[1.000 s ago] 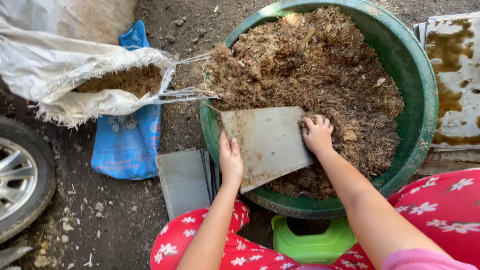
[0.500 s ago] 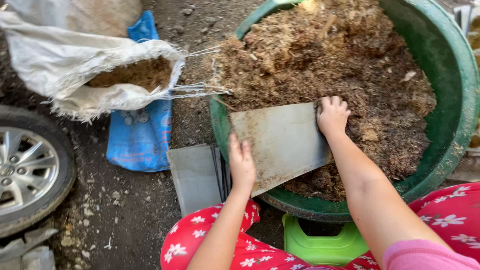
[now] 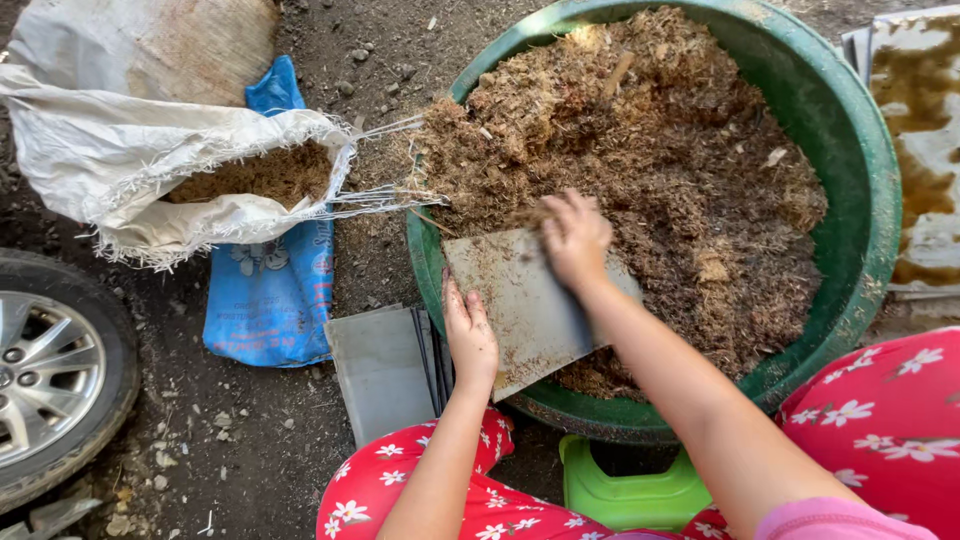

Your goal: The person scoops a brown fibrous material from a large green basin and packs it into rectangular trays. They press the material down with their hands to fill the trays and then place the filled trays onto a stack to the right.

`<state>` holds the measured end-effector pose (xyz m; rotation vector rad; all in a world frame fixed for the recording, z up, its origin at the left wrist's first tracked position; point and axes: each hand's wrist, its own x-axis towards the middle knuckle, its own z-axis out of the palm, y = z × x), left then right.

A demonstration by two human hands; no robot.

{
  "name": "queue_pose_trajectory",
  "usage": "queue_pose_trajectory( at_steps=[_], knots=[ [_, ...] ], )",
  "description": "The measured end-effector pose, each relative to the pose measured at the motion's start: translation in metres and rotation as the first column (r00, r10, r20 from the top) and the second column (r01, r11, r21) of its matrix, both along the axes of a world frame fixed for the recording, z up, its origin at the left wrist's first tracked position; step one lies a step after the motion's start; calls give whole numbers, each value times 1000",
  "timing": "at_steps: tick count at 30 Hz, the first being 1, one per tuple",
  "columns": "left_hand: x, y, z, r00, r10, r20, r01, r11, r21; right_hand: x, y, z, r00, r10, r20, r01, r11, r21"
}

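flat sheet [image 3: 530, 305]: dull grey, smooth, dusty, under both hands' fingers
mix [image 3: 650, 170]: coarse, fibrous, dry brown, beyond the right hand [image 3: 572, 238] fingertips
basin [image 3: 850, 150]: green plastic, slight sheen
sack [image 3: 150, 170]: white woven plastic, frayed, left of the left hand [image 3: 468, 335]
ground [image 3: 200, 440]: rough gritty dirt

Probably a home yard: dirt ground [image 3: 250, 440], car wheel [image 3: 50, 375], woven sack [image 3: 150, 170].
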<state>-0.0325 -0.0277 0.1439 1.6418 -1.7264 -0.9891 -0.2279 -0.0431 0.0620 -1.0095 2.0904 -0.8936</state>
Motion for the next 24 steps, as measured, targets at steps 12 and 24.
queue_pose_trajectory(
  at_steps=[12,24],
  knots=[
    [-9,-25,-15,995,5,-98,9,990,140,-103,54,-80,726,541,-425,-275,794,542],
    [-45,-41,-13,768,247,-591,56,894,445,-107,102,-49,843,493,-216,-270,735,622]
  ],
)
